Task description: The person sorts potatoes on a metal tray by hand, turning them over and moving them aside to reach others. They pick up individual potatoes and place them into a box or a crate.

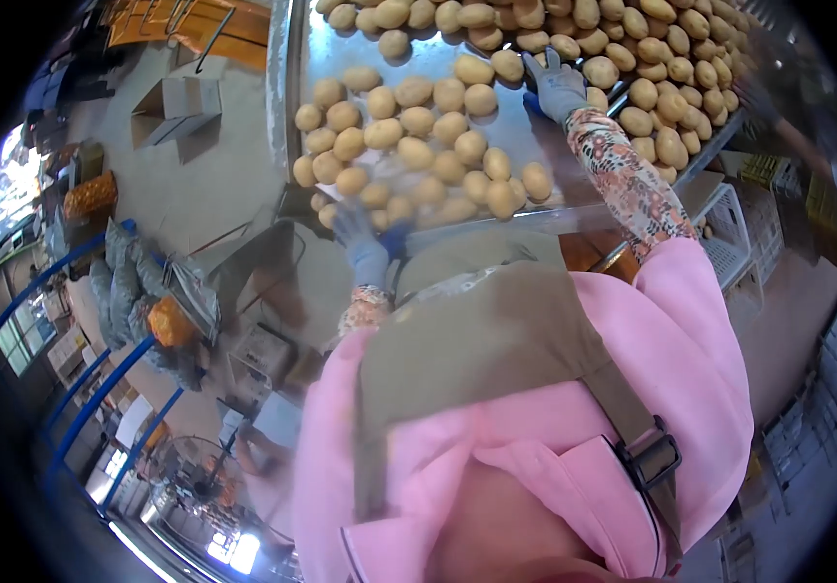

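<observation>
Several potatoes (414, 154) lie spread over the shiny metal table (326, 53) in front of me. My left hand (364, 251), in a pale blue-grey glove, is at the table's near left edge. Its fingers point forward, apart, right at the closest potatoes, and nothing shows in its grasp. My right hand (559, 89), gloved alike, reaches farther out with fingers stretched beside the potato heap (656, 58). A dark blue patch shows at each glove's palm side. Flowered sleeve covers (622, 170) run up from the gloves to my pink top.
An open cardboard box (175, 110) sits on the floor at left. Filled grey sacks (132, 282) and an orange net bag (173, 321) stand by blue rails (98, 389). White plastic crates (726, 233) are beside the table at right. Another person's arm (778, 121) is blurred at far right.
</observation>
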The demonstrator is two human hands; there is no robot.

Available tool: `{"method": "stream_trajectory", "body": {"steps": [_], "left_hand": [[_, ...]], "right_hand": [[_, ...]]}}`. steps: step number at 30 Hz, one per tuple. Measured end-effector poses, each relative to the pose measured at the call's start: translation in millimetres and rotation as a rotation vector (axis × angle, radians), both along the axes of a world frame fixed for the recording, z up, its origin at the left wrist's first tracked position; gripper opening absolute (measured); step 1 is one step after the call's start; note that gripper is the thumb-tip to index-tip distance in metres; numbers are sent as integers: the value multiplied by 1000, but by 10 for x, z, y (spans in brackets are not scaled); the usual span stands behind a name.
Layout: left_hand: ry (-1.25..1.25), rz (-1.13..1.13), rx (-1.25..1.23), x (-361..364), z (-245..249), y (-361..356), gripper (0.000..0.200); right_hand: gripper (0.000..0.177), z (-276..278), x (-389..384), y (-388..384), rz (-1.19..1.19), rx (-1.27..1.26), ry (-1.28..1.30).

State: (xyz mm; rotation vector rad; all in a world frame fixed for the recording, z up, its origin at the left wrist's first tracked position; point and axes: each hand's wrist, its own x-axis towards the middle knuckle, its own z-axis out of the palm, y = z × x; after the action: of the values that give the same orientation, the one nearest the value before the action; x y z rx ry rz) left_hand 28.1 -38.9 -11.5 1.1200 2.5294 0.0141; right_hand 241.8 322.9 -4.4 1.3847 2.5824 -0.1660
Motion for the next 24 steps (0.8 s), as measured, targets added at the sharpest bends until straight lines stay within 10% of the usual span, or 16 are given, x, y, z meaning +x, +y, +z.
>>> {"method": "stream_trajectory", "body": {"steps": [6, 7, 12, 14, 17, 19, 22, 23, 24], "left_hand": [[-39, 284, 77, -531, -36, -567, 77], [-35, 271, 139, -514, -1, -548, 71], [-238, 176, 459, -99, 238, 181, 51], [-629, 421, 454, 308, 367, 636, 44], [-474, -565, 323, 635, 708, 1190, 44], [-558, -723, 361, 863, 356, 1297, 47], [-337, -1003, 172, 1050, 94, 1278, 53], [-374, -931, 210, 1009, 144, 1256, 55], [-411, -859, 247, 960, 183, 1252, 56]], "right_hand": [[58, 22, -129, 305, -118, -320, 232], [57, -31, -49, 318, -304, -880, 568], [47, 179, 264, -444, -658, -1681, 1401], [52, 666, 259, -840, -563, -1656, 1593], [51, 852, 201, -1182, -277, -1148, 1520], [50, 937, 170, -1320, -869, -1625, 1888], [53, 721, 334, -1325, -875, -2065, 1805], [63, 605, 319, -1511, -558, -1259, 1668], [63, 614, 343, -1484, -565, -1241, 1675]]}}
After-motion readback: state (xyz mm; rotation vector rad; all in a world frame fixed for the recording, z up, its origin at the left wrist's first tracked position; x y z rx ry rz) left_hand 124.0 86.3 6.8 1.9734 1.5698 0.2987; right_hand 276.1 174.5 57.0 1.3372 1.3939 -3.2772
